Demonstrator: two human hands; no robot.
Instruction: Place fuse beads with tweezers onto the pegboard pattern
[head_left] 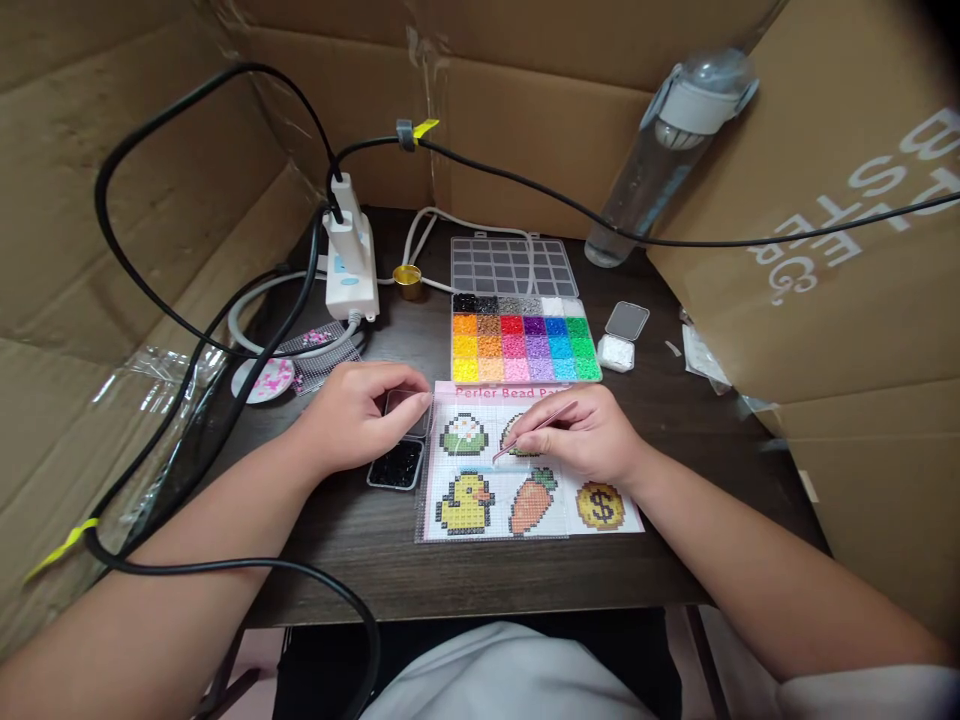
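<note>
Diagonally, tweezers (pixel 553 415) slant down-left, gripped in right hand (pixel 581 435), tip perhaps touching pattern sheet (pixel 568 505).

"What surrounds the dark wood-grain table (pixel 322 575)?"

"Brown cardboard walls (pixel 525 150), behind it and on both sides; white lettering (pixel 874 178) marks the panel (pixel 885 400) to its right."

"And beneath it?"

"A pale pinkish floor (pixel 262 660)."
</note>
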